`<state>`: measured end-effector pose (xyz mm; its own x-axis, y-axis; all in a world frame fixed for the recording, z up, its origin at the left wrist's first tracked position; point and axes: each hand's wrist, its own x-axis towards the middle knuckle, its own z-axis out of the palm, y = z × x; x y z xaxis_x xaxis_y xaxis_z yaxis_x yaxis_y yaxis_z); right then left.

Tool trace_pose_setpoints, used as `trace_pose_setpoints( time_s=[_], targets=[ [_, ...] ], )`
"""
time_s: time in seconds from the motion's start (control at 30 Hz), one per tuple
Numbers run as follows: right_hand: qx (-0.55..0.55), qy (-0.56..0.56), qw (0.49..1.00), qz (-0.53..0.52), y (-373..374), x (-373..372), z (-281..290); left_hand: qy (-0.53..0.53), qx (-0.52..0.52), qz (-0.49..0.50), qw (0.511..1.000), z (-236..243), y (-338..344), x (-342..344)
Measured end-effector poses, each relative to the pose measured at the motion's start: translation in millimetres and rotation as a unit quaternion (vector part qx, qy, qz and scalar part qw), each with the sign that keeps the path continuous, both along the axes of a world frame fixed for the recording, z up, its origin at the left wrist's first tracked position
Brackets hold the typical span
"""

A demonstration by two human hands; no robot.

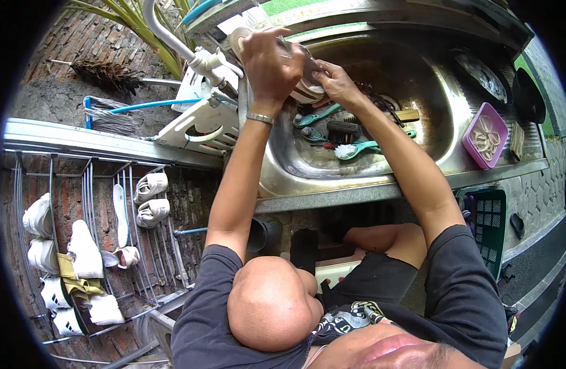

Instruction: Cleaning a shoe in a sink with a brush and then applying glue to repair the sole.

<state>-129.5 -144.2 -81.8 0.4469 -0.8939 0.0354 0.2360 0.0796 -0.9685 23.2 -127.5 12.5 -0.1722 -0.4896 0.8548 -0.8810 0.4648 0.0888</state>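
Over the far left part of the metal sink (439,154), both my hands grip a shoe (307,91) with a pale sole and a brownish upper, held tilted. My left hand (272,67) is closed around its left portion, hiding much of it. The fingers of my right hand (337,83) press on its right side. Below the shoe, in the basin, lie a teal-handled brush (360,149) with white bristles, another teal brush (323,114) and a dark-bristled brush (343,128). A wooden-backed brush (407,115) lies farther right.
A pink basket (466,140) of pale laces stands on the drainboard, beside a wooden block (517,141) and a dark pan (529,95). A white tap pipe (206,64) rises close to my left hand. Left, a wire rack (132,234) holds several shoes. A green crate (489,230) sits below right.
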Motion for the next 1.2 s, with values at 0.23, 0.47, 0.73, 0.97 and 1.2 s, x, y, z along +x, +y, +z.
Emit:
trace_pose_setpoints(
  time_s=[0.23,0.47,0.73,0.97,1.2],
  targets=[
    [-0.023,0.027,0.998,-0.057,11,4,9,-0.31,0.166,0.208,0.913,23,-12,-4],
    [0.0,0.023,0.999,-0.023,12,3,13,-0.352,0.405,0.201,0.819,66,-28,1],
    [-0.019,-0.021,0.999,-0.026,10,4,7,-0.126,0.429,0.1,0.889,129,-32,73],
    [-0.118,0.069,0.974,-0.18,14,8,10,-0.255,0.256,0.049,0.931,105,-25,87],
    [-0.146,0.087,0.955,-0.242,13,2,12,0.137,0.289,-0.106,0.942,78,-37,86]
  ],
)
